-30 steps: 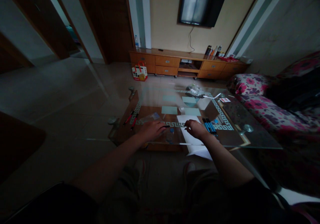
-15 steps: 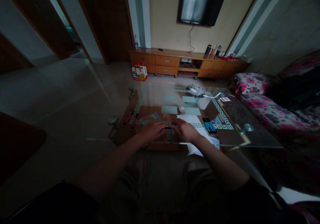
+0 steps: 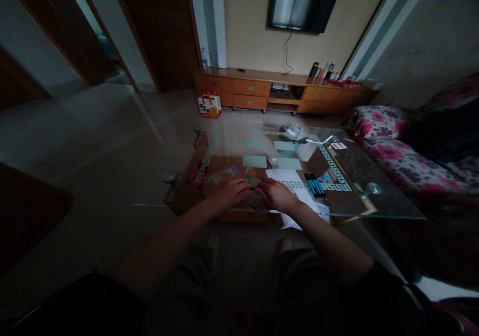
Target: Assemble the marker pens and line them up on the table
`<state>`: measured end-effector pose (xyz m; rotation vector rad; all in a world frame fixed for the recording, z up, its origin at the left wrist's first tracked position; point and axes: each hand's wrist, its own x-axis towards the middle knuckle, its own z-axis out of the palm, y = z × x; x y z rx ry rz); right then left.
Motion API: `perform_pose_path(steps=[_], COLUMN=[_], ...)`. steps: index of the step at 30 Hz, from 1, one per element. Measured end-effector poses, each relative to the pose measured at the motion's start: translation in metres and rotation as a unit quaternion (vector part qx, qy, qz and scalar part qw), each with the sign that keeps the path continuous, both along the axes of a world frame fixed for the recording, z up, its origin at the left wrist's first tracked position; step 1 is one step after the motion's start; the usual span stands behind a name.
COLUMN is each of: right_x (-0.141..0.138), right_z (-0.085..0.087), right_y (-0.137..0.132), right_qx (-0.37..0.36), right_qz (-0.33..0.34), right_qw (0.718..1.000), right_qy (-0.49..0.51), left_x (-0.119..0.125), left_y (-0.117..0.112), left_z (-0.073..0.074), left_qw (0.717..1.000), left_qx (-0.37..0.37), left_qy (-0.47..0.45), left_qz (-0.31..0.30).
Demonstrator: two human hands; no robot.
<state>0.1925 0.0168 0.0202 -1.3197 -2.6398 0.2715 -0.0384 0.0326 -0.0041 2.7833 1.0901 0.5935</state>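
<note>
Over the near edge of a glass coffee table (image 3: pixel 389 207), my left hand (image 3: pixel 228 192) and my right hand (image 3: pixel 276 195) meet. Each pinches one end of a dark pen (image 3: pixel 254 189) held between them. A white sheet of paper (image 3: pixel 295 186) lies under and right of my right hand. Several blue pens (image 3: pixel 314 185) lie in a row just right of the paper. Two red pens (image 3: pixel 198 173) lie at the table's left side.
Pale green cards (image 3: pixel 254 161) and a crumpled plastic bag (image 3: pixel 294 131) lie further back on the table. A floral sofa (image 3: pixel 404 146) runs along the right. A wooden TV cabinet (image 3: pixel 277 94) stands at the far wall, with a red and white bag (image 3: pixel 209 105) on the floor beside it.
My right hand has moved left from the paper to meet my left hand at the pen. The view has tilted slightly downward.
</note>
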Motion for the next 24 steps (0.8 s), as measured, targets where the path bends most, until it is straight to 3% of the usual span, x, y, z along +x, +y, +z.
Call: perform_pose_path(steps=[14,24], right_x=[0.0001,0.003], right_z=[-0.0056,0.0038], right_y=[0.0035,0.001], right_qx=[0.008,-0.002], right_qz=[0.018,0.009], right_qw=[1.0,1.0], right_qy=[0.015,0.015], left_x=[0.0009,-0.0001], left_y=[0.0014,0.0013], left_z=[-0.0007,0.0047], left_qw=[1.0,1.0], left_qx=[0.014,0.022], left_qy=[-0.012,-0.008], left_qz=[-0.015,-0.013])
